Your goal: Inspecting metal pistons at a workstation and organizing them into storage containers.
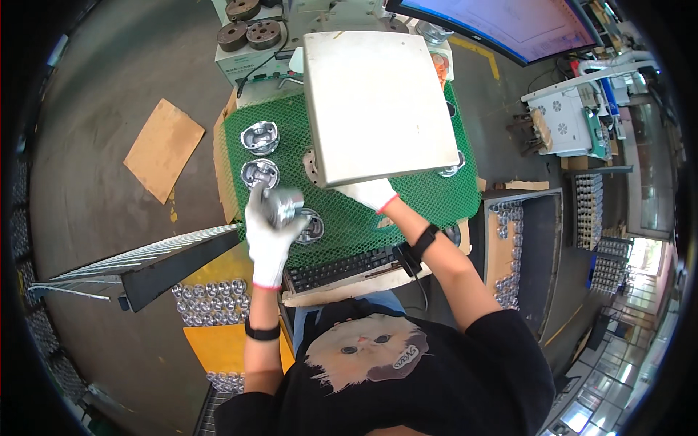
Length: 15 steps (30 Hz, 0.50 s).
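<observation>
My left hand (267,236), in a white glove, is closed round a shiny metal piston (285,206), slightly blurred, above the green mesh mat (342,207). Just past it, a piston (259,174) stands on the mat, with another piston (260,136) farther back. One more piston (313,227) sits to the right of my left hand, partly hidden by it. My right hand (371,193), also gloved, reaches beneath the near edge of a large white box-shaped cover (382,109). Its fingers are hidden there. A round metal part (310,166) shows at the cover's left edge.
A black keyboard (342,269) lies along the mat's near edge. Trays of pistons stand lower left (211,301) and in a dark bin (538,254) at right. A monitor (509,29) is at the back right. Round metal discs (263,33) rest on equipment at the back left.
</observation>
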Available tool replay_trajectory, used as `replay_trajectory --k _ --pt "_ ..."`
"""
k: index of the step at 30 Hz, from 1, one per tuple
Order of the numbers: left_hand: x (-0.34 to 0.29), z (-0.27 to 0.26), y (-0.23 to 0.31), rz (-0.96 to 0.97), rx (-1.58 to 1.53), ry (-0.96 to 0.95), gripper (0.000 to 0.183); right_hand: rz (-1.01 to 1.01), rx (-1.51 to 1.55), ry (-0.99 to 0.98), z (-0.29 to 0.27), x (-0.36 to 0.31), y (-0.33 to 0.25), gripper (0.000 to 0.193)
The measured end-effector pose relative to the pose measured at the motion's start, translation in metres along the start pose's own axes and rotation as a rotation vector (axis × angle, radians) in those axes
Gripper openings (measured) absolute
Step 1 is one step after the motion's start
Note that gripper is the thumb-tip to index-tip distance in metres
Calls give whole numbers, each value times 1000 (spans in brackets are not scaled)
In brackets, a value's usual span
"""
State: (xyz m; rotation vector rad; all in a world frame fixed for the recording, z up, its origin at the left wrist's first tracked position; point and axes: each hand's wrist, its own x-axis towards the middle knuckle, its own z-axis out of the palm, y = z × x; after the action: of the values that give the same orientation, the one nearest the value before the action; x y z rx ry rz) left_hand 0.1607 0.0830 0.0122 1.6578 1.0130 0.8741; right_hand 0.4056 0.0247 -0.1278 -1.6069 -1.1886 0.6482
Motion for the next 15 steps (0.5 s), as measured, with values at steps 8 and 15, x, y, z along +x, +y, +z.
replay_trajectory --k 8,15 --pt "-167 -104 -76 -563 -308 46 98 936 1830 -26 22 43 -68 24" --pt "-206 -111 -68 -786 -415 113 105 1326 2294 129 9 53 -70 25"
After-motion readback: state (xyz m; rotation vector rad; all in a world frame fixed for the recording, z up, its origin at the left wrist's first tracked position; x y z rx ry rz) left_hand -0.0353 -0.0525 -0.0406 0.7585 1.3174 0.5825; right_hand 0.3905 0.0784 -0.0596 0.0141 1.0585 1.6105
